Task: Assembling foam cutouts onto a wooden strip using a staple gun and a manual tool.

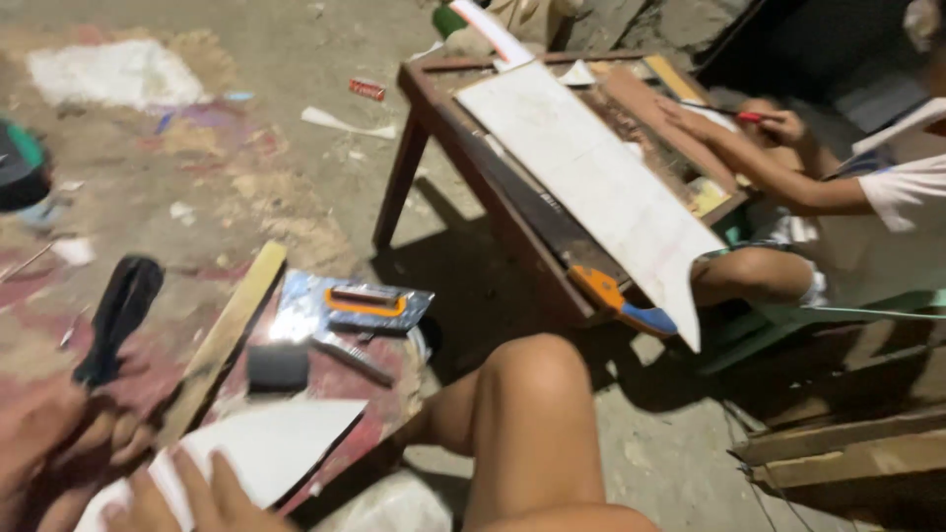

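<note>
The left hand (44, 443) is closed on a black-handled tool (120, 315), whose handle runs up and away from the fist. The right hand (202, 498) lies flat, fingers spread, on a white sheet (271, 448) that tapers to a point on the right. The sheet rests on a low red table (379, 379), near its front edge, touching the right hand. A wooden strip (225, 335) lies diagonally between tool and sheet; a black block (277, 366) sits just beyond.
</note>
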